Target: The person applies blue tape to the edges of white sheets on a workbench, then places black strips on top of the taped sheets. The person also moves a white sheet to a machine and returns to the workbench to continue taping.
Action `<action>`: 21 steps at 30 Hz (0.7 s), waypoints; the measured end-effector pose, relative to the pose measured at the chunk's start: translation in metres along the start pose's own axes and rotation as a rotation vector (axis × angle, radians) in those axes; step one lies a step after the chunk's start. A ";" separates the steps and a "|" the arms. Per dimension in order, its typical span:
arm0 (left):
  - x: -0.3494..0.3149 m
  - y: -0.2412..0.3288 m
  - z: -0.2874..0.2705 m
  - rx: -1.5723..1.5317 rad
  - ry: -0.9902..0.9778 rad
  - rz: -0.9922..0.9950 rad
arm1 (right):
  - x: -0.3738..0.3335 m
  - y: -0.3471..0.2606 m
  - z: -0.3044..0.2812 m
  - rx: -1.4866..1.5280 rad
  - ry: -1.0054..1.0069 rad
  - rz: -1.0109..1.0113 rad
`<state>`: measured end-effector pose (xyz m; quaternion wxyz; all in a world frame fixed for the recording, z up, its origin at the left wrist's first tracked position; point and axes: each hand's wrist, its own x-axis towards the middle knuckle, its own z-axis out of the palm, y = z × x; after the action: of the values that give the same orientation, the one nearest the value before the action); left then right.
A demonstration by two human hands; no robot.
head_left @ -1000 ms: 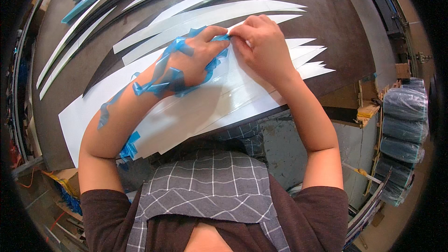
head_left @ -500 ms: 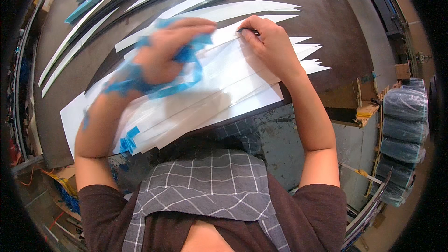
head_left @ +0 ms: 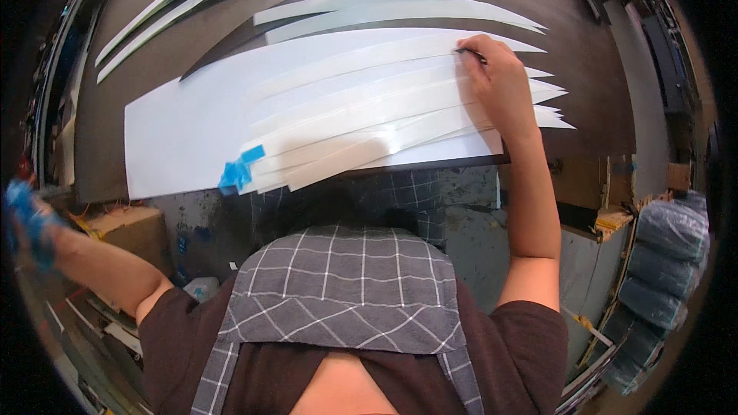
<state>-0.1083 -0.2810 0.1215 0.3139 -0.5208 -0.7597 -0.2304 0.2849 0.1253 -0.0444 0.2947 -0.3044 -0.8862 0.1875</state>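
My right hand [head_left: 498, 81] is closed on a small dark pointed tool [head_left: 462, 51], whose tip pokes out left of the fingers above the white strips. Several long, tapering white strips [head_left: 346, 96] overlap like a fan, their sharp ends to the right. Beneath them lies a broad white sheet [head_left: 184, 131]. Out at the far left, beyond the table edge, my left hand [head_left: 38, 227] is smeared by motion. Crumpled blue film [head_left: 19, 211] clings about it, and the fingers cannot be made out. Bits of blue film [head_left: 240, 171] stick to the strips' lower left ends.
The dark table [head_left: 592, 107] carries more curved white and black strips [head_left: 169, 19] at the back left. Plastic-wrapped dark bundles [head_left: 653, 292] are stacked at the right, beside a wooden board edge [head_left: 615, 219]. A cardboard box [head_left: 131, 234] stands below the table at left.
My left hand has swung from over the strips out to the far left, carrying the blue film. My right hand still grips the dark tool by the strips. The view has shifted slightly.
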 end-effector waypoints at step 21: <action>-0.090 0.079 0.154 -0.344 -0.673 0.513 | -0.033 0.020 -0.009 0.118 0.146 0.260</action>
<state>-0.0478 -0.2074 -0.0486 0.0054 -0.7825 -0.6167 -0.0863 0.3199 0.1202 -0.0609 0.3489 -0.4114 -0.8032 0.2529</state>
